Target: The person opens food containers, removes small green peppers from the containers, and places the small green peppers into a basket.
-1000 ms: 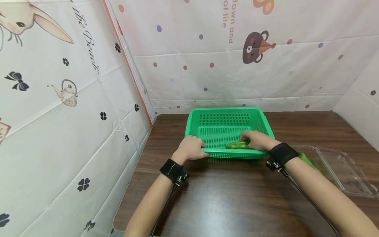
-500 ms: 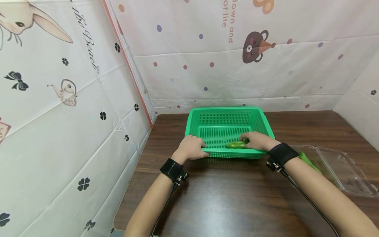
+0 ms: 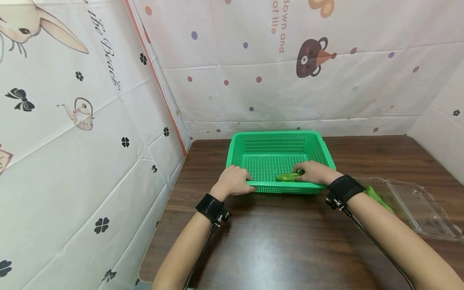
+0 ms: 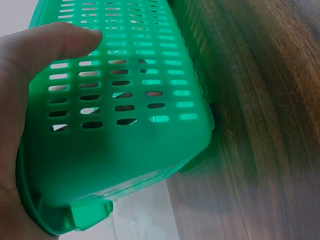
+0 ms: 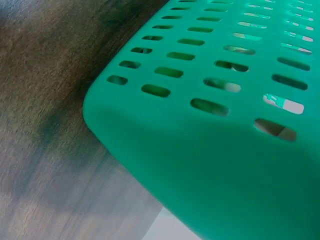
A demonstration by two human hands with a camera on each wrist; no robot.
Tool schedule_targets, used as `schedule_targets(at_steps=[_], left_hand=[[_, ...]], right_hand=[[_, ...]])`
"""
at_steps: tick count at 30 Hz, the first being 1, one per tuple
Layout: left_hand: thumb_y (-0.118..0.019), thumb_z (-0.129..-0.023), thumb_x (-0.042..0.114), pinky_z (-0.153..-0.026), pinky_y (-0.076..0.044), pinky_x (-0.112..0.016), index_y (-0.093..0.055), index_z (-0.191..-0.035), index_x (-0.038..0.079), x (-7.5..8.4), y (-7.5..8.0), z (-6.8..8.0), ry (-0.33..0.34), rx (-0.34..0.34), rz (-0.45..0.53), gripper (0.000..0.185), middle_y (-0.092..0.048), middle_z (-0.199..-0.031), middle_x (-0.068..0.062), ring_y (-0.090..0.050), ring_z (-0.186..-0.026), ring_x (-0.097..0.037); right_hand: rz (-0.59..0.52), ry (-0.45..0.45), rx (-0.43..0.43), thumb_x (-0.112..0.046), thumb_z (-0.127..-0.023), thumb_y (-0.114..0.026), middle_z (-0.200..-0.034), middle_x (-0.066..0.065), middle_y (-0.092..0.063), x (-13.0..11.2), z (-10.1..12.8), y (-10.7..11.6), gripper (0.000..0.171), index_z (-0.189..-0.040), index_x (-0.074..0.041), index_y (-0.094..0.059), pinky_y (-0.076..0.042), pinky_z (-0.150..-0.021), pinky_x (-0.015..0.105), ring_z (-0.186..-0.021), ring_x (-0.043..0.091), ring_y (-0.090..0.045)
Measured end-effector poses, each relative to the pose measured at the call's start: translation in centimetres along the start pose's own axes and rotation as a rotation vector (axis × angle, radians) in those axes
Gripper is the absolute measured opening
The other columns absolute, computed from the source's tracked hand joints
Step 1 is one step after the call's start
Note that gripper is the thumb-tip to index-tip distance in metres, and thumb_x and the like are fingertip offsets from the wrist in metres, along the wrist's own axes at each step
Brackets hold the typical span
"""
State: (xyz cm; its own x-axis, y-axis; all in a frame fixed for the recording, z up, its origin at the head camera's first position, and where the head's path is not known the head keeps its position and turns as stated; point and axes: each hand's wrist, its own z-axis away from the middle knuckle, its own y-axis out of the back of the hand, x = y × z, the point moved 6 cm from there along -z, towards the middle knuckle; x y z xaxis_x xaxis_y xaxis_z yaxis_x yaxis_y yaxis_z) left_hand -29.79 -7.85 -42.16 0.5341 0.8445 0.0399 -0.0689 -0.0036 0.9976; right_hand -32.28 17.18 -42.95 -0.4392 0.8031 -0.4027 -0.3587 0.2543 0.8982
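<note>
Head view: left hand [image 3: 233, 181] gripping green basket [image 3: 275, 141], right hand [image 3: 314, 172] holding green pepper [image 3: 288, 177]; backdrop lettering "of life".

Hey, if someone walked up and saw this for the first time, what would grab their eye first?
Probably the bright green basket at the middle of the dark wooden table. The left hand grips its near left corner, while the right hand reaches inside over a green pepper. A clear plastic tray lies to the right.

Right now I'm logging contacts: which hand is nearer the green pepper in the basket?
Right. The right hand reaches over the green basket's near rim and touches the green pepper. The left hand grips the basket's near left corner, apart from the pepper.
</note>
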Motion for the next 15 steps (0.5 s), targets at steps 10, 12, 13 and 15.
schedule_targets(at_steps=[10,12,13,15], left_hand=[[-0.069,-0.088,0.057,-0.098,-0.049,-0.037,-0.081,-0.111,0.032,-0.11,-0.17,-0.23,-0.003,0.021,-0.003,0.036,-0.077,-0.089,0.013,-0.07,-0.096,-0.012],[-0.069,-0.088,0.057,-0.098,-0.05,-0.037,-0.081,-0.109,0.032,-0.13,-0.19,-0.26,-0.004,0.021,-0.004,0.035,-0.074,-0.081,0.012,-0.069,-0.094,-0.012],[-0.069,-0.088,0.057,-0.098,-0.05,-0.037,-0.081,-0.109,0.032,-0.14,-0.2,-0.25,-0.004,0.022,-0.004,0.035,-0.074,-0.082,0.012,-0.069,-0.094,-0.012],[-0.069,-0.088,0.057,-0.098,-0.049,-0.037,-0.081,-0.111,0.032,-0.15,-0.19,-0.22,-0.003,0.022,-0.004,0.036,-0.076,-0.087,0.012,-0.07,-0.096,-0.012]], right_hand=[[-0.009,-0.014,-0.014,-0.031,-0.099,-0.065,-0.119,0.016,-0.071,0.34,-0.03,-0.15,0.042,-0.131,-0.004,-0.066,-0.056,-0.083,0.049,-0.1,0.03,-0.069],[-0.008,-0.014,-0.014,-0.031,-0.099,-0.065,-0.12,0.017,-0.071,0.33,-0.04,-0.15,0.042,-0.131,-0.003,-0.066,-0.056,-0.083,0.05,-0.102,0.031,-0.069],[-0.007,-0.014,-0.013,-0.031,-0.099,-0.065,-0.121,0.017,-0.07,0.32,-0.05,-0.15,0.043,-0.131,-0.003,-0.066,-0.056,-0.084,0.05,-0.102,0.032,-0.069],[-0.007,-0.011,-0.012,-0.031,-0.099,-0.065,-0.121,0.018,-0.07,0.27,-0.05,-0.13,0.043,-0.131,-0.003,-0.065,-0.056,-0.084,0.051,-0.104,0.034,-0.068]])
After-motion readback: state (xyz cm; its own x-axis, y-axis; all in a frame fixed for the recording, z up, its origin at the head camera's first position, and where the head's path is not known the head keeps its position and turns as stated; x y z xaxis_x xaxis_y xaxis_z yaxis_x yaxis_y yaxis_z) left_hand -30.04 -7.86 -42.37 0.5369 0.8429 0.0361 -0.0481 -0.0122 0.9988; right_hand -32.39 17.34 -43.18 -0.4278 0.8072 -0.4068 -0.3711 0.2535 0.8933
